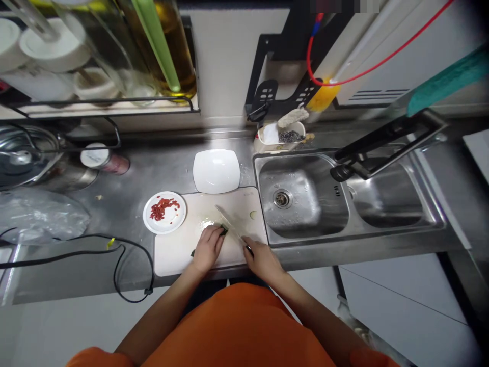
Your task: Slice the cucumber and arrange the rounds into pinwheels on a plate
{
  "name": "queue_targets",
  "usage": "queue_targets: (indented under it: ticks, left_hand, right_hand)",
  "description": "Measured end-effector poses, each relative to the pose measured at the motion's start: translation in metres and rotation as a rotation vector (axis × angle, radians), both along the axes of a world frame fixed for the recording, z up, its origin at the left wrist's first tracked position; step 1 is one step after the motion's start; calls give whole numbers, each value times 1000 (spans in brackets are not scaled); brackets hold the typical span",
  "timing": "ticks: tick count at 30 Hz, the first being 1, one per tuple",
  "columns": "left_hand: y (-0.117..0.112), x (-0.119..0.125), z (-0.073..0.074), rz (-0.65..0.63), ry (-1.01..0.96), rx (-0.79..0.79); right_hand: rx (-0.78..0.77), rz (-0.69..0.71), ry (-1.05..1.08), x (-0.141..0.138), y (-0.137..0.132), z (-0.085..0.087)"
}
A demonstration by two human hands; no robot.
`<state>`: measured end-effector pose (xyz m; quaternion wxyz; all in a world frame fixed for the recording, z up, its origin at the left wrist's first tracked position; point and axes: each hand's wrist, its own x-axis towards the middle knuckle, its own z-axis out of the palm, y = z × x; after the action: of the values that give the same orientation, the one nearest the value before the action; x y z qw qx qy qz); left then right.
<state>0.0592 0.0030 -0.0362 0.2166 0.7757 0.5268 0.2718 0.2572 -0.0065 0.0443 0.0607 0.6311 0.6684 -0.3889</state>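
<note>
On the white cutting board [171, 255], my left hand [208, 248] presses down on a dark green vegetable [223, 231], fingers curled over it. My right hand [263, 259] is closed round the handle of a knife [228, 222]. Its blade points up and left, right beside the green vegetable. Pale cut slices [206, 224] lie just beyond my left hand, and one single slice [252, 215] lies near the board's right edge.
A small round plate of chopped red chilli [164, 211] sits left of the board, and a square white plate [216, 171] behind it. A double steel sink [305, 199] with a black tap [382, 142] lies to the right. A black cable [114, 255] loops at the left.
</note>
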Motion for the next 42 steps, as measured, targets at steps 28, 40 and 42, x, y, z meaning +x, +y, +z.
queue_targets:
  ticks: [28, 40, 42]
  left_hand:
    - [-6, 4, 0, 23, 67, 23]
    - [-6, 4, 0, 18, 66, 16]
    - [-6, 4, 0, 19, 60, 16]
  right_hand:
    - [-101, 306, -261, -14, -5, 33]
    - [-112, 286, -240, -13, -3, 35]
    - [-108, 288, -243, -12, -2, 35]
